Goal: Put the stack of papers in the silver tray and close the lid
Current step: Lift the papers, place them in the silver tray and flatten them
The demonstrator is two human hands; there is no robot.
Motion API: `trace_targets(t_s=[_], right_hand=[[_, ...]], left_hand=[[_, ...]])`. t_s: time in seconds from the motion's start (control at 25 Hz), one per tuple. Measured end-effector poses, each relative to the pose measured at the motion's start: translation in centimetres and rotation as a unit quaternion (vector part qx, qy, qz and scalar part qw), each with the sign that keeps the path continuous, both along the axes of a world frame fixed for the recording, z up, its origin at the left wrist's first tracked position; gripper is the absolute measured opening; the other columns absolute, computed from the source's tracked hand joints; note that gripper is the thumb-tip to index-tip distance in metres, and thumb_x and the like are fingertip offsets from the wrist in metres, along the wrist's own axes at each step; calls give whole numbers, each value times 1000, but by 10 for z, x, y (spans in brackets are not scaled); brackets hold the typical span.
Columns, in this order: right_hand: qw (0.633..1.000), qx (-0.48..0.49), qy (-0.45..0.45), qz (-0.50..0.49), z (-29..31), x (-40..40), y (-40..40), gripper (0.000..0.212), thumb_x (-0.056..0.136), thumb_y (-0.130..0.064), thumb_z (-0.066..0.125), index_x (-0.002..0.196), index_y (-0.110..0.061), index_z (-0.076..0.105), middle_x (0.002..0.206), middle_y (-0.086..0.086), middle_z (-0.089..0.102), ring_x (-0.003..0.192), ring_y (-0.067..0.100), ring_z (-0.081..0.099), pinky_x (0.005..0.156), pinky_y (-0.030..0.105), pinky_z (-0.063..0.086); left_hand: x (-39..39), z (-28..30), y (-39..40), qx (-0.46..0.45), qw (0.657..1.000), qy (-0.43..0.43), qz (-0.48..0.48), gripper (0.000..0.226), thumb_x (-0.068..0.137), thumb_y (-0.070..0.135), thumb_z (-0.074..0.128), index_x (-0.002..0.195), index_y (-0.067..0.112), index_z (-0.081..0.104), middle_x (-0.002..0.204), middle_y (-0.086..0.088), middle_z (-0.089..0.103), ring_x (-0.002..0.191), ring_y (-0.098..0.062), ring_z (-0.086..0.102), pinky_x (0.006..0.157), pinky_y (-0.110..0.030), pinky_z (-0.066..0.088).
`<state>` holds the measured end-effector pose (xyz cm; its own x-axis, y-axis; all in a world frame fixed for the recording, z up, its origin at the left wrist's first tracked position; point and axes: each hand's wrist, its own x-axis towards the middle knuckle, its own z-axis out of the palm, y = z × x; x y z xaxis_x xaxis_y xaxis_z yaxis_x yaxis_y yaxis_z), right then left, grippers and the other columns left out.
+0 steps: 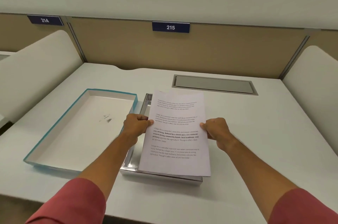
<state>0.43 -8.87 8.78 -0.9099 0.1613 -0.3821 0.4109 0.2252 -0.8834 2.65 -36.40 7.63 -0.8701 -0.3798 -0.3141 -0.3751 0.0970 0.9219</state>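
Stack of papers point(175, 132): printed sheets, text facing up, at centre frame, held over the silver tray point(131, 164). The stack covers most of the tray; only the tray's left wall, near-left floor and front rim show. Whether the sheets' underside touches the tray cannot be told.

Left hand point(136, 126): pinching the stack's left edge, thumb on top, fingers curled beneath.

Right hand point(216, 130): pinching the stack's right edge in the same manner, thumb on top. Both forearms enter from the lower frame, with pink sleeves point(73, 203) at the bottom corners.

Lid point(82, 130): teal-edged, white inside, lying open side up just left of the tray, at centre left. A few dark marks show on its inner face.

Surface point(256, 132): white, carrying tray and lid. A grey recessed hatch point(214, 85) sits right of centre, beyond the stack. On the tan partition behind, blue number plates read 215 point(170, 27) at upper centre and 214 point(45, 20) at upper left.
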Motion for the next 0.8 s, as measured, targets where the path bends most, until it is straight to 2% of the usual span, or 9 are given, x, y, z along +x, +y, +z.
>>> trace_targets(t_s=[0.16,0.24,0.32,0.44,0.52,0.6,0.68,0.8], right_hand=[[999,9,-26,20,-12,-13,-11,19,75,-6,62,59,-6,53,75,11,63,69,25,63,67,38,62],[999,23,-37,33,-19,-20,-15,7,70,-9,60,64,-8,56,74,11,63,68,25,61,74,50,61],[997,46,-43,40,-25,-29,-19,5,64,-14,57,64,-9,56,73,10,63,66,25,60,76,55,59],[995,80,-51,42,-23,-33,-29,8,62,-17,55,62,-9,51,68,7,59,61,25,57,63,41,60],[993,97,-51,45,-21,-34,-37,12,69,-13,56,61,-10,48,64,5,54,58,24,53,53,30,49],[991,115,-52,41,-23,-35,-43,14,75,-11,58,64,-9,50,65,4,55,60,23,55,54,27,47],[989,132,-57,33,-24,-37,-48,15,77,-10,59,65,-10,49,66,3,56,60,21,56,53,25,47],[982,174,-66,28,-24,-39,-55,20,79,-10,60,63,-11,46,65,1,54,55,15,51,46,21,38]], left_hand=[[-11,-8,1,-20,999,-25,12,19,76,4,76,88,-8,68,95,-18,74,89,-33,73,70,-35,60],[-15,-10,2,-44,998,-45,19,17,77,6,76,86,-6,68,95,-16,73,86,-32,73,64,-31,59],[-21,-13,1,-68,995,-71,19,13,77,9,77,77,1,67,94,-13,73,83,-30,73,65,-32,58],[-27,-17,-1,-97,991,-94,14,14,77,12,78,73,6,67,91,-11,73,77,-26,72,58,-27,54],[-31,-19,-3,-112,988,-104,16,15,77,13,78,79,2,69,90,-10,73,72,-23,71,52,-23,50],[-35,-21,-5,-121,986,-111,6,18,78,15,78,83,0,69,89,-9,72,68,-21,69,48,-21,48],[-40,-22,-7,-129,985,-116,-7,18,78,15,78,81,3,66,86,-7,71,70,-23,69,51,-23,51],[-46,-26,-10,-134,983,-120,-30,19,78,14,78,84,1,65,82,-6,67,70,-24,68,56,-28,54]])
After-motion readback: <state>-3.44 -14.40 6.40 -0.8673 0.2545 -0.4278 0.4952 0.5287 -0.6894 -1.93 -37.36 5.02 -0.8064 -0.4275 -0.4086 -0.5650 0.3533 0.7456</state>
